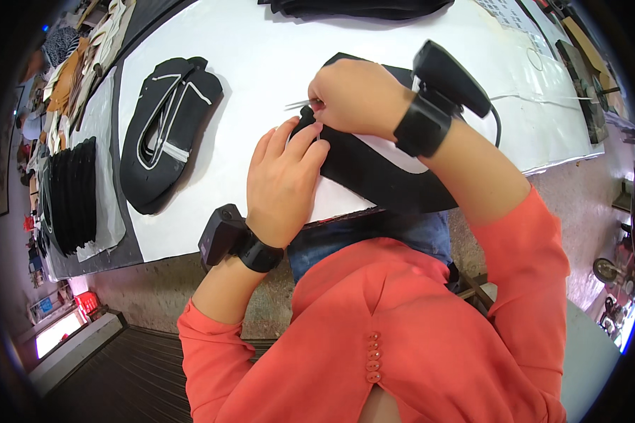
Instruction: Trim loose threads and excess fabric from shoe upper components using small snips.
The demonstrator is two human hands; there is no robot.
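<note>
A U-shaped black piece (384,173), which looks like a shoe upper, lies at the table's near edge in front of me. My left hand (282,173) pinches one end of it, with the fingertips pressed together on the black edge. Right beside it, my right hand (356,99) is closed round a small metal tool (298,106) whose thin pointed tips stick out to the left. The rest of the tool is hidden in my fist. The tips lie close to the pinched end; whether they touch it I cannot tell.
A stack of black shoe uppers with white edging (137,180) lies left on the white-covered table (236,42). More black pieces (360,7) lie at the far edge. Farther left stands a row of black pieces (77,197). A thin white cord (543,97) runs at right.
</note>
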